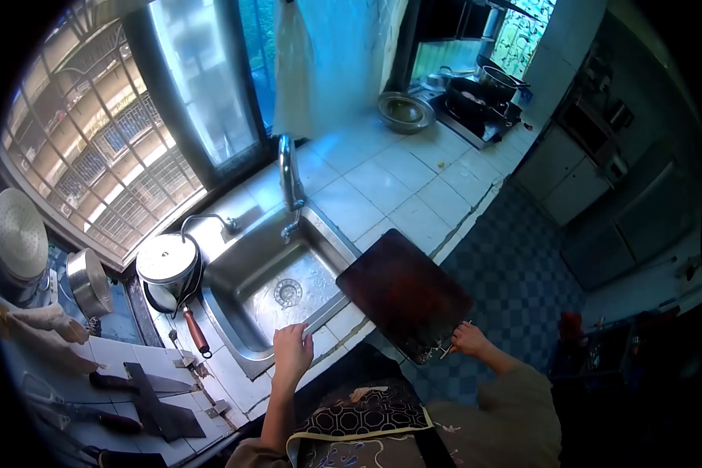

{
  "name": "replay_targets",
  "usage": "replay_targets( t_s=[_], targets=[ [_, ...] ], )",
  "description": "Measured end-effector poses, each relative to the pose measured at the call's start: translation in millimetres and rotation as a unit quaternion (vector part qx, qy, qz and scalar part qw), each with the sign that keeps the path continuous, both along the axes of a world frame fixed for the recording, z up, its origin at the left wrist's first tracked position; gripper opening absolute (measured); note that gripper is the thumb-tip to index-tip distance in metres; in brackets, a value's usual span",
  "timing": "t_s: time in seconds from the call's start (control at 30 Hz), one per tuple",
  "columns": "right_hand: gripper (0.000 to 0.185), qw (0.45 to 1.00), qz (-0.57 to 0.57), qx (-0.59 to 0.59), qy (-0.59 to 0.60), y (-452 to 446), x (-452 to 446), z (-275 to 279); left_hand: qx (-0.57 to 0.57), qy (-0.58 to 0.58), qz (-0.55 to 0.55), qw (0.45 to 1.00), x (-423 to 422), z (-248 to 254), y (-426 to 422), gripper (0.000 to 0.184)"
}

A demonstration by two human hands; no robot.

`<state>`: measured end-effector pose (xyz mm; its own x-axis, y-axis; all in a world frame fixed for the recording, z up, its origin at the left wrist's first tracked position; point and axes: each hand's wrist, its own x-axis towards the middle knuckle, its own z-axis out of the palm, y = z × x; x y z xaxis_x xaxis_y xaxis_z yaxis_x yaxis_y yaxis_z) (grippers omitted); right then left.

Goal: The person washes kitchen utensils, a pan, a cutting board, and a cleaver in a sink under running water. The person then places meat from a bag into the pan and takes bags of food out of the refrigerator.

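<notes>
A dark reddish-brown cutting board is held at a slant over the front edge of the counter, right of the sink. My right hand is closed on its near right corner, where small pale bits show beside the fingers. The stainless steel sink lies in front of me, its bottom wet around the drain strainer. At the sink's front rim is my left hand, seen from the back, thumb a little apart from the fingers; I see nothing held in it.
A faucet rises behind the sink. On its left stand a lidded pot and a wooden-handled pan. Knives and a cleaver hang on the left wall. Bowls and a stove with pans are farther back.
</notes>
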<state>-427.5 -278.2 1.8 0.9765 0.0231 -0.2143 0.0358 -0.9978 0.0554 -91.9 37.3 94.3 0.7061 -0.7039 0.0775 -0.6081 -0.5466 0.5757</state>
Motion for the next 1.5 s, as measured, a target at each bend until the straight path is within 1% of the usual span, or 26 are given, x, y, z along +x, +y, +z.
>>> replay_targets(
  t_s=[0.07, 0.13, 0.17, 0.23, 0.27, 0.33, 0.37, 0.4, 0.43, 0.47, 0.53, 0.57, 0.63, 0.73, 0.77, 0.8, 0.87, 0.9, 0.97, 1.07, 1.13, 1.23, 1.33, 1.4, 1.43, 1.5],
  targets=[
    [0.032, 0.999, -0.049, 0.009, -0.011, 12, -5, -11, 0.019, 0.005, -0.012, 1.0, -1, 2, -18, 0.023],
    [0.031, 0.988, -0.134, 0.003, -0.073, 30, 5, -21, 0.018, 0.012, -0.036, 0.999, -4, 0, -33, 0.023],
    [0.031, 0.988, -0.137, 0.009, -0.071, 36, 16, -23, 0.025, 0.012, -0.047, 0.999, -7, 1, -40, 0.023],
    [0.031, 0.968, -0.225, 0.022, -0.112, 39, 50, -22, 0.033, 0.013, -0.053, 0.998, -13, 1, -49, 0.023],
    [0.031, 0.969, -0.216, 0.025, -0.115, 36, 69, -22, 0.035, 0.013, -0.056, 0.998, -15, 3, -54, 0.023],
    [0.025, 0.956, -0.256, 0.009, -0.141, 27, 110, -23, 0.046, 0.015, -0.042, 0.998, -20, 7, -57, 0.023],
    [0.025, 0.96, -0.24, 0.012, -0.144, 20, 132, -22, 0.026, -0.013, -0.044, 0.999, -22, 8, -58, 0.022],
    [0.019, 0.95, -0.278, 0.02, -0.14, 13, 153, -21, 0.008, -0.042, -0.044, 0.998, -25, 9, -56, 0.02],
    [0.014, 0.939, -0.314, 0.03, -0.134, 6, 173, -21, 0.014, -0.045, -0.034, 0.998, -27, 9, -53, 0.021],
    [0.014, 0.945, -0.295, 0.036, -0.135, -3, 193, -23, 0.018, -0.047, -0.014, 0.999, -28, 11, -49, 0.021],
    [0.007, 0.927, -0.353, 0.028, -0.126, -21, 227, -26, 0.045, -0.043, 0.012, 0.998, -33, 17, -39, 0.022],
    [0.007, 0.933, -0.335, 0.033, -0.126, -27, 241, -25, 0.05, -0.027, 0.028, 0.998, -36, 21, -34, 0.023],
    [0.01, 0.923, -0.369, 0.034, -0.102, -39, 268, -23, 0.054, -0.026, 0.074, 0.995, -42, 17, -23, 0.023],
    [0.012, 0.931, -0.344, 0.057, -0.106, -51, 293, -29, 0.046, -0.026, 0.142, 0.988, -50, 17, -11, 0.022],
    [0.013, 0.931, -0.351, 0.062, -0.08, -53, 301, -32, 0.044, -0.027, 0.166, 0.985, -54, 15, -7, 0.021],
    [0.013, 0.938, -0.332, 0.064, -0.077, -49, 306, -22, 0.043, -0.03, 0.189, 0.981, -57, 14, -4, 0.021],
    [0.017, 0.935, -0.299, 0.027, -0.187, -44, 311, 9, 0.054, -0.022, 0.235, 0.97, -62, 13, 0, 0.022],
    [0.017, 0.943, -0.277, 0.031, -0.185, -43, 316, 22, 0.061, -0.029, 0.253, 0.965, -65, 13, 1, 0.023],
    [0.021, 0.93, -0.215, 0.138, -0.263, -37, 326, 41, 0.068, -0.038, 0.276, 0.958, -70, 11, 3, 0.023],
    [0.026, 0.931, -0.133, 0.206, -0.271, -12, 338, 43, 0.054, -0.039, 0.29, 0.955, -75, 11, 3, 0.022],
    [0.026, 0.944, -0.073, 0.242, -0.211, 17, 340, 36, 0.059, -0.04, 0.311, 0.948, -78, 11, 8, 0.022],
    [0.028, 0.935, 0.021, 0.348, -0.071, 85, 338, 40, 0.041, -0.048, 0.314, 0.947, -75, -3, 25, 0.022],
    [0.028, 0.923, 0.162, 0.346, 0.041, 157, 339, 48, 0.032, -0.048, 0.32, 0.946, -68, -2, 53, 0.022],
    [0.026, 0.905, 0.221, 0.355, 0.077, 204, 343, 62, 0.034, -0.058, 0.328, 0.942, -67, 5, 76, 0.022],
    [0.026, 0.905, 0.225, 0.353, 0.074, 227, 348, 70, 0.024, -0.05, 0.334, 0.941, -66, 7, 88, 0.022],
    [0.024, 0.877, 0.288, 0.378, 0.066, 272, 360, 89, 0.012, -0.046, 0.341, 0.939, -65, 8, 113, 0.023]
  ],
)
